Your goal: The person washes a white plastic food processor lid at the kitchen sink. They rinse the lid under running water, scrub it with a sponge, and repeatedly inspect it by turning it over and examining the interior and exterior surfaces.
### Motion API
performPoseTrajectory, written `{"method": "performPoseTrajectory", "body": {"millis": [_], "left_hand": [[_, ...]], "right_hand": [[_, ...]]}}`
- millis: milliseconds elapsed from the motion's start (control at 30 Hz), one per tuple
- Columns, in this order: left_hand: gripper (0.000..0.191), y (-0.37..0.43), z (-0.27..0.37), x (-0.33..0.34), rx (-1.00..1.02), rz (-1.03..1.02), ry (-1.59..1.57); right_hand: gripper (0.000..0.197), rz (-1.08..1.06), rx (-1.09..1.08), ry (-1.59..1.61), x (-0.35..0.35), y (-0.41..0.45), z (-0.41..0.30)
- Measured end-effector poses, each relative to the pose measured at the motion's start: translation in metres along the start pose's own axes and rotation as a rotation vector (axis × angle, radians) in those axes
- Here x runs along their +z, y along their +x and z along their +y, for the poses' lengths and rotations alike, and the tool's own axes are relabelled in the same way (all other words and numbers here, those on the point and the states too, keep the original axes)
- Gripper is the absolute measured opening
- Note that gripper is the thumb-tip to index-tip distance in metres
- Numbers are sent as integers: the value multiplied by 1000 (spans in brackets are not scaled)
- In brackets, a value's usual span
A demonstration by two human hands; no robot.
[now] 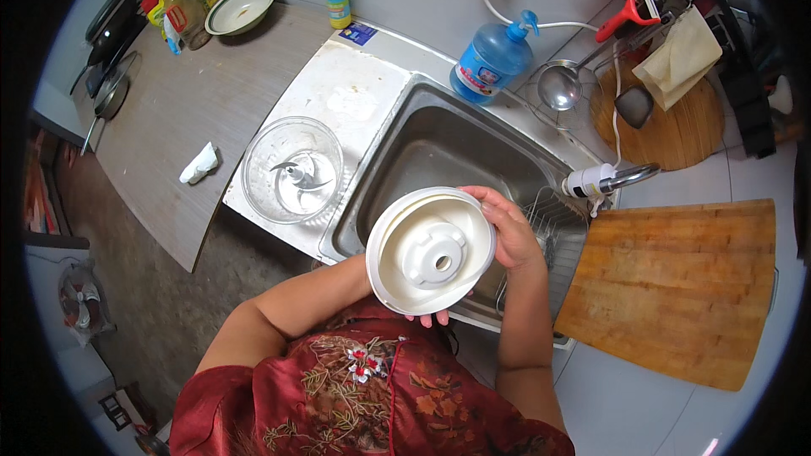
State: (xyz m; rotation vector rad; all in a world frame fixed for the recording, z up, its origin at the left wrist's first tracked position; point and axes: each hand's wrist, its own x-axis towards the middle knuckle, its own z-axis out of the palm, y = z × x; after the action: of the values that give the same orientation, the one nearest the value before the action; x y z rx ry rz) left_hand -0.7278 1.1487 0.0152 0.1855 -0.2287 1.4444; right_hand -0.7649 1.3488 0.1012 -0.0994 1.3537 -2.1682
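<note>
A round white plastic lid, apparently from a food chopper, is tilted so that its hollow inner side and central hole face me. My right hand grips its right rim, thumb and fingers along the edge. Beneath the lid, my left hand supports it; most of that hand is hidden, and only fingertips show past the lower rim. Both hands are over the front of a stainless steel sink. On the white counter left of the sink stands a clear chopper bowl with a curved metal blade inside.
A blue pump bottle stands behind the sink, near the faucet. A wire rack sits at the sink's right end, beside a wooden cutting board. Crumpled white tissue and a bowl rest on the left table.
</note>
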Motion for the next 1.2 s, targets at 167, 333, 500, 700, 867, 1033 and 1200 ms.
{"method": "performPoseTrajectory", "body": {"millis": [167, 333, 500, 700, 867, 1033, 1200], "left_hand": [[60, -2, -2, 10, 51, 46, -2], [68, -7, -12, 39, 618, 596, 135], [84, -19, -12, 76, 873, 640, 327], [64, -17, -13, 77, 902, 1085, 523], [87, -24, -14, 78, 883, 1131, 884], [85, -33, -15, 56, 997, 1200, 1186], [62, -34, -10, 70, 1027, 1270, 893]], "right_hand": [[42, 26, -36, 11, 3, -1, 6], [45, 252, -108, 16, -4, -7, 16], [43, 430, -153, 109, -22, -6, 33], [43, 455, -166, 166, -17, -2, 41], [44, 430, -179, 203, -14, -2, 42], [44, 458, -221, 218, -2, 0, 45], [43, 516, -258, 105, 13, -1, 49]]}}
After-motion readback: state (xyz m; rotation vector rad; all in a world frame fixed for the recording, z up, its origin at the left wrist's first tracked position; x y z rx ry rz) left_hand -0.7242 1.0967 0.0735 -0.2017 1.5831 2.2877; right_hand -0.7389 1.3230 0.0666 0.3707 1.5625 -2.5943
